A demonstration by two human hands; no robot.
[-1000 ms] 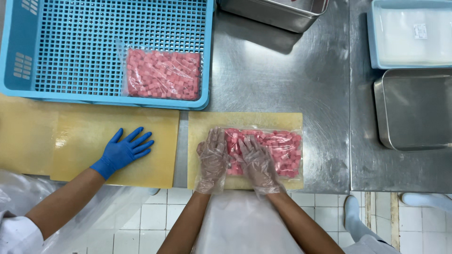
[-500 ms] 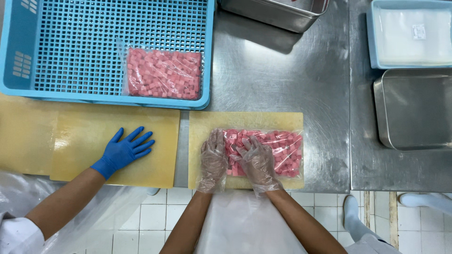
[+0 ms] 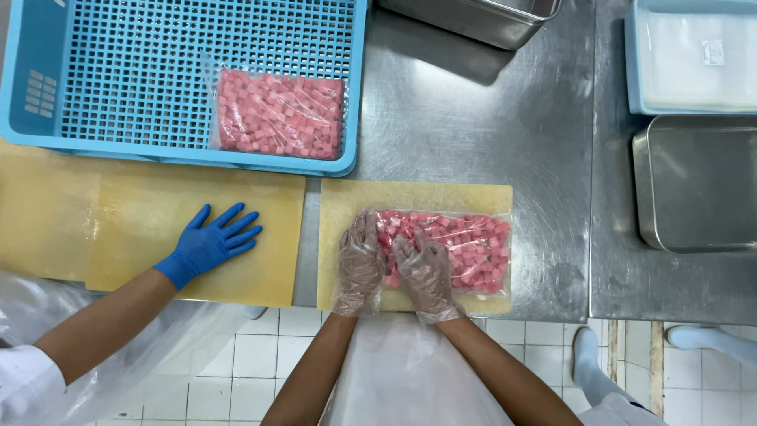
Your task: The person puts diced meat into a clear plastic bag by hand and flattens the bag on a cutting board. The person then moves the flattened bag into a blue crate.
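Observation:
A clear bag of pink meat cubes (image 3: 465, 248) lies flat on a yellow cutting board (image 3: 410, 199) at the table's near edge. Both of my hands wear thin clear plastic gloves. My left hand (image 3: 359, 260) presses flat on the bag's left end, fingers spread. Beside it, my right hand (image 3: 422, 268) presses flat on the bag's left-middle part. Neither hand grips anything. A second, similar bag of pink cubes (image 3: 280, 114) rests in a blue perforated crate (image 3: 118, 71) at the back left.
A co-worker's blue-gloved hand (image 3: 209, 244) lies flat on another yellow board (image 3: 142, 213) to my left. Steel trays (image 3: 694, 185) and a blue tub of clear bags (image 3: 690, 55) stand at the right. Another steel pan (image 3: 473, 16) sits at the back.
My two hands have slid slightly leftward over the bag, still pressing it flat. The co-worker's blue-gloved hand has stayed put.

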